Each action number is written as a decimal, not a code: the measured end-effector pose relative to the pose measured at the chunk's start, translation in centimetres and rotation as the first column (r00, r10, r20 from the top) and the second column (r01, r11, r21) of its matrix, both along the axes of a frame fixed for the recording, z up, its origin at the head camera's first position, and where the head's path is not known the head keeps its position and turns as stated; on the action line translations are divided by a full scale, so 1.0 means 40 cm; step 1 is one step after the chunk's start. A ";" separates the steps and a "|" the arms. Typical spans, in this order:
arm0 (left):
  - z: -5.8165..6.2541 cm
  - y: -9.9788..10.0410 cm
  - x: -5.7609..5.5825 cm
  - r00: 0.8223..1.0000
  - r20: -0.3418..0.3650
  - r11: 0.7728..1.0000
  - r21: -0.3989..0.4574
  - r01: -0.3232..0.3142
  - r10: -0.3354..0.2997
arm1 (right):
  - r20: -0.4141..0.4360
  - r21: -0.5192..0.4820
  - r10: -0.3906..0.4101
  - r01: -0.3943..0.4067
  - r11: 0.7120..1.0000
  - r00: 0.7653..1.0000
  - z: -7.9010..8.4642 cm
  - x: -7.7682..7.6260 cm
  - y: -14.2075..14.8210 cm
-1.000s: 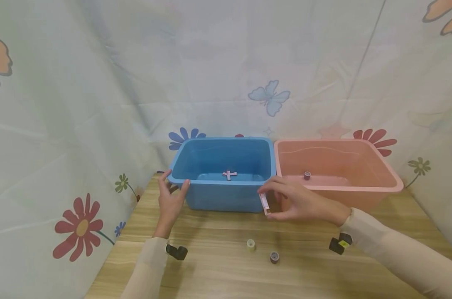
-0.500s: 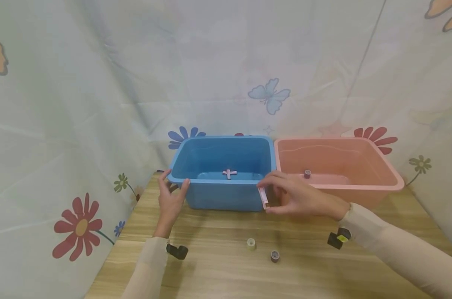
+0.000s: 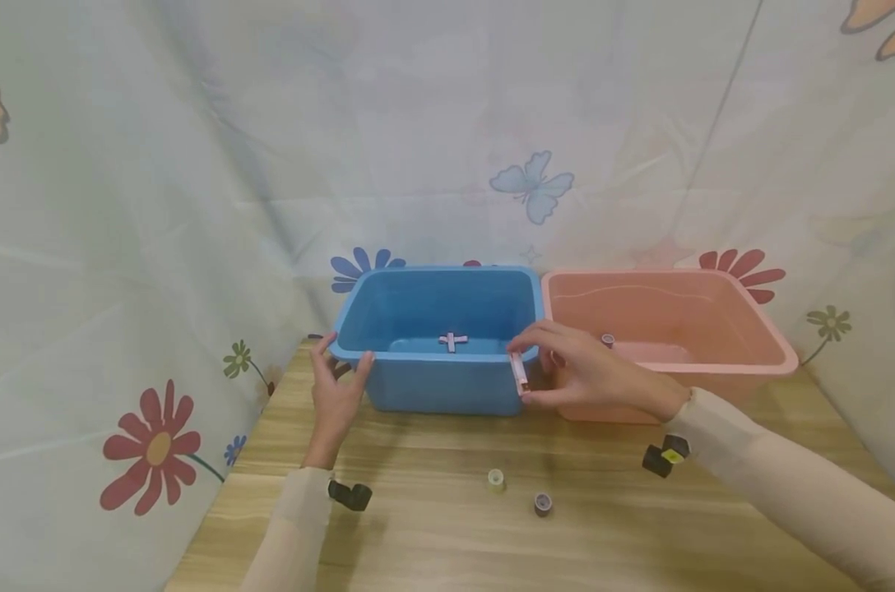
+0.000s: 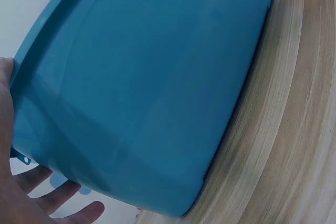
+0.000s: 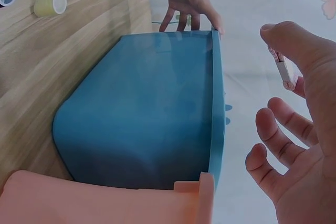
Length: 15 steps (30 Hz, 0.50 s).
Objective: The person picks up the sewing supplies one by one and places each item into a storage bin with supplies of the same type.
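My right hand (image 3: 577,366) pinches a small flat pink bundle with a white band (image 3: 519,374) between thumb and fingertips, at the front right corner of the blue bin (image 3: 447,384). In the right wrist view the bundle (image 5: 284,72) stands level with the rim, the other fingers loosely bent. My left hand (image 3: 336,407) holds the bin's front left corner, thumb on the front rim and fingers round the side. The left wrist view shows these fingers (image 4: 58,199) along the bin wall. Similar pink pieces (image 3: 452,341) lie crossed on the bin floor.
A salmon-pink bin (image 3: 714,370) stands right against the blue one, with a dark spool (image 3: 607,339) inside. On the wooden table (image 3: 418,543) in front are a pale yellow thread spool (image 3: 495,481) and a dark purple spool (image 3: 542,504). A flowered curtain (image 3: 433,123) hangs behind.
My right hand has risen slightly with the pink bundle, from below the blue bin's rim up to it. The left hand stays on its corner.
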<state>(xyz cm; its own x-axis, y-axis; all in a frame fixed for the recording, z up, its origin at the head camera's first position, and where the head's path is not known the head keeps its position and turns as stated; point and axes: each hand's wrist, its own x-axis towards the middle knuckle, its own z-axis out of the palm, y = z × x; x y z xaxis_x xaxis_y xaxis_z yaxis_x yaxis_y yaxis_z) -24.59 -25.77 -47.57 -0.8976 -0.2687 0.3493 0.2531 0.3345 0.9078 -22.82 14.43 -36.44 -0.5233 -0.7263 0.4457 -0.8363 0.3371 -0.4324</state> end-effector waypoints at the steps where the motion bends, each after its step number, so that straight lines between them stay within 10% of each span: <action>1: 0.001 0.000 0.000 1.000 0.001 1.000 0.002 0.001 -0.001 | 0.003 -0.001 -0.002 0.002 1.000 1.000 0.002 -0.001 0.001; 15: 0.088 0.037 0.057 0.999 0.039 1.000 -0.003 0.016 -0.016 | 0.004 0.008 -0.017 0.017 1.000 1.000 0.033 -0.022 -0.005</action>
